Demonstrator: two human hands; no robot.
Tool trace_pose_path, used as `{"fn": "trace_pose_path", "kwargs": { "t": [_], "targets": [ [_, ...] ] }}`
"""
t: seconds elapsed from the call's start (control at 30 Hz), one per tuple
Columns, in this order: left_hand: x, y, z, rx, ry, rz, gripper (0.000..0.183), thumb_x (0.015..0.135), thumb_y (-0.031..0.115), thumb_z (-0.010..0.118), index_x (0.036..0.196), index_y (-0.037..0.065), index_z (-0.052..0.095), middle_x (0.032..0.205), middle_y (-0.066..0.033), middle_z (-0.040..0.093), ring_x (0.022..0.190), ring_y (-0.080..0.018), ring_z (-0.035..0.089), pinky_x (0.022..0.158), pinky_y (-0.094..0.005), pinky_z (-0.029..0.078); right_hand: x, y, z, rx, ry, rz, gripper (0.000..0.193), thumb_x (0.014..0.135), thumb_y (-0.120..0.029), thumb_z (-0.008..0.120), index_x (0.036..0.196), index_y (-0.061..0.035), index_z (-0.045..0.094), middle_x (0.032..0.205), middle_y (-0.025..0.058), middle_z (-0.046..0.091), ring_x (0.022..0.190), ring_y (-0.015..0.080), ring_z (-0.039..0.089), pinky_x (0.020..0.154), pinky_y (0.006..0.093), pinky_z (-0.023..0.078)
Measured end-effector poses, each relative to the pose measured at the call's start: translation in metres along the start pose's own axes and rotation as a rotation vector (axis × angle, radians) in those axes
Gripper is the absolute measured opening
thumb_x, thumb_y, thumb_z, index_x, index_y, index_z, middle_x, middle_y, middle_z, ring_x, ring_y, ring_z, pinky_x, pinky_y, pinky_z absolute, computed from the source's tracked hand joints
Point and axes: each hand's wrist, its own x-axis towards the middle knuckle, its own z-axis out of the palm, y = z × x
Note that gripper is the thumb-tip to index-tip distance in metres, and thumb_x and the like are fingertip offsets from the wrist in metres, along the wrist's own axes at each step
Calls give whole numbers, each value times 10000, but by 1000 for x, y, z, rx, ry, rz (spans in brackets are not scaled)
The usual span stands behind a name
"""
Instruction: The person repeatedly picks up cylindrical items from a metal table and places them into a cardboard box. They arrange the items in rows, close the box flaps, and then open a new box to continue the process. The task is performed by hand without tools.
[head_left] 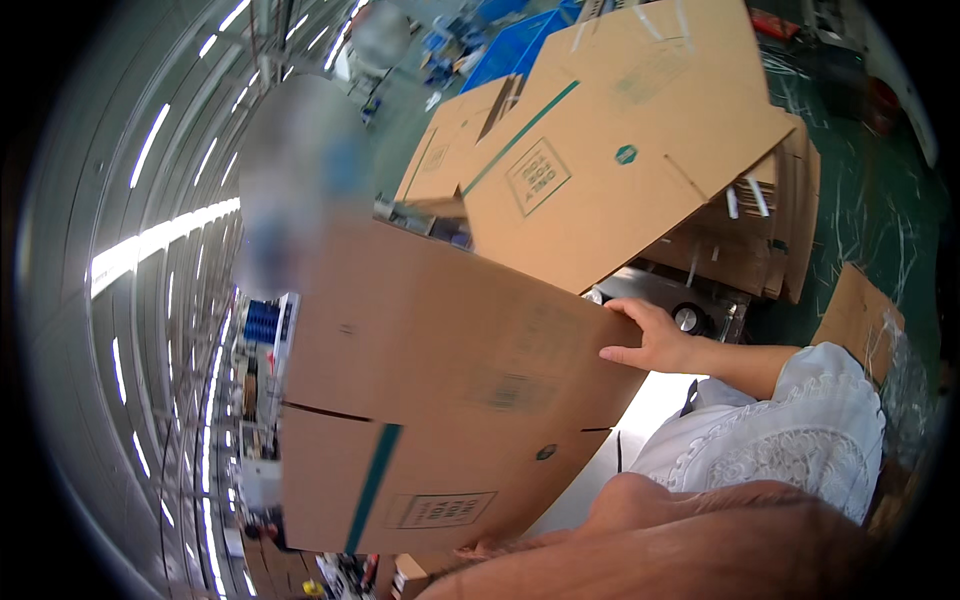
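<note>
A large flattened cardboard carton [440,340] with a green stripe fills the middle of the view, tilted. At its right edge, my right hand [655,338] grips the board, thumb on the near face and fingers at the rim. The arm behind it comes out of a white lace sleeve [800,440]. Along the bottom, very close, a bare forearm reaches left to my left hand [485,549] at the carton's lower edge. Its fingers are mostly hidden there. Just past the carton's upper edge lies another flattened carton [620,150] with a green stripe.
More folded cardboard [795,220] is stacked under the far carton. Beside my right hand is a metal machine part with a black knob [690,318]. A blue crate [515,50] stands at the back. Strap scraps litter the green floor [850,200], near a loose cardboard piece [855,318].
</note>
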Motion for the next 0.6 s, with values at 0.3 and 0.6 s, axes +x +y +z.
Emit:
{"fn": "trace_pose_path", "kwargs": {
  "t": [0.3, 0.6],
  "targets": [
    [-22, -30, -108, -52, 380, 92, 554, 780, 122, 572, 1287, 207, 365, 1258, -19, 474, 1161, -213, 453, 931, -379, 419, -15, 76, 107, 343, -170, 255, 463, 909, -290, 629, 1247, -27, 451, 1146, 101, 564, 1062, 175, 514, 947, 320, 395],
    [-68, 20, -76, -115, 507, 0, 758, 867, 557, 562, 1425, 171, 224, 1469, -83, 236, 1345, -256, 234, 964, -624, 333, -20, 100, 99, 520, -210, 221, 369, 1010, -308, 413, 1148, 9, 541, 1133, 94, 566, 1044, 157, 498, 961, 289, 349]
  ]
}}
